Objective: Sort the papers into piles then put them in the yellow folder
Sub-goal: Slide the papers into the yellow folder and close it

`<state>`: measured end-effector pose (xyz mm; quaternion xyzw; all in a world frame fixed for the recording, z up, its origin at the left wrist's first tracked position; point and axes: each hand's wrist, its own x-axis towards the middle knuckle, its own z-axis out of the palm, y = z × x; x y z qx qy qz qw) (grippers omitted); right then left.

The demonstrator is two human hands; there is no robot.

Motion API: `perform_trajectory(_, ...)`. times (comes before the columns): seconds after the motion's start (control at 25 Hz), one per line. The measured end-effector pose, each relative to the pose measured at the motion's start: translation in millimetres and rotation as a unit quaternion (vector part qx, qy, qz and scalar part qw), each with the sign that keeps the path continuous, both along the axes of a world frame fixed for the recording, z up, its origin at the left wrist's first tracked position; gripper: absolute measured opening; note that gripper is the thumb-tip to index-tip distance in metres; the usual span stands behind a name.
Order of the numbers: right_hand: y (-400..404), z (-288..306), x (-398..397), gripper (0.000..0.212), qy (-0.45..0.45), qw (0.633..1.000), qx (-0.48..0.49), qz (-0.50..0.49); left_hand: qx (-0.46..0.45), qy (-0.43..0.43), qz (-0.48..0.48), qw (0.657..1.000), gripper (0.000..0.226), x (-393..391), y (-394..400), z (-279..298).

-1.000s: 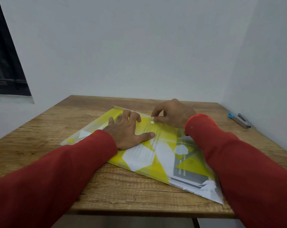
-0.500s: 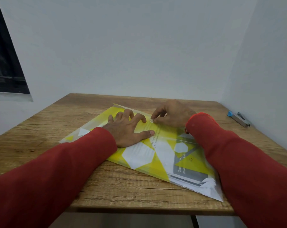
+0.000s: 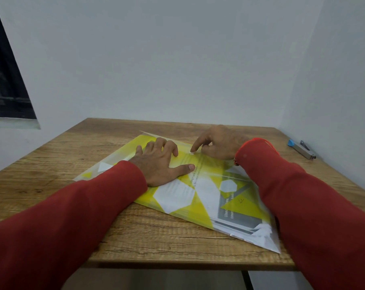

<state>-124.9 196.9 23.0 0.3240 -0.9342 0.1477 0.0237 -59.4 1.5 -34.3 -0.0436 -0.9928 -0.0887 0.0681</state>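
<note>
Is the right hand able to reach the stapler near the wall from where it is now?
Probably yes. The right hand presses the yellow folder snap, and bare table lies between it and the stapler; nothing blocks the way.

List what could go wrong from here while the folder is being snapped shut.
1. The right hand presses the snap button with one fingertip; if the flap sits off its mate, it may not catch.
2. The yellow folder has a corner near the table edge; a push could slide it off.
3. Only the left hand pins it flat; lifting early may shift the papers inside.
</note>
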Motion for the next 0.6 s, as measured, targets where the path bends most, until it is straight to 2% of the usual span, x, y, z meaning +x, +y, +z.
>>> perform_trajectory(0.2,-3,-6,-5,0.041,0.008,1.0,-0.004,0.003,0.006,0.009,0.008,1.0,0.087,-2,-2,-2)
perform_trajectory(0.36,-7,-8,-10,0.051,0.018,0.999,0.027,0.019,0.007,0.039,0.014,0.999,0.096,-5,-1,-4)
perform_trajectory(0.6,-13,-9,-14,0.046,0.04,0.997,0.055,0.024,0.0,0.023,0.014,1.0,0.115,-4,1,-3)
